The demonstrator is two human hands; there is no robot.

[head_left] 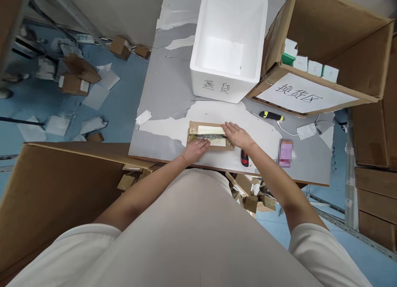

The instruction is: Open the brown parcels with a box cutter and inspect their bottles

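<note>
A small, flat cardboard box [211,148] wrapped in clear tape lies on the worktable near its front edge. Pale labels cover its top, and a dark gap runs lengthwise between them. My left hand [197,151] is closed on the near left side, fingertips at the gap's near edge. On the right end rests my right hand [236,135], its fingers bent over the box top. What is inside the gap cannot be made out. Just right of the box lies a red and black box cutter [245,158].
Behind the box stand a white foam box [214,82] and a large carton [335,82] holding several small white boxes. A yellow and black cutter [271,115] and a blurred purple item [285,152] lie right. A large open carton [62,196] stands at lower left.
</note>
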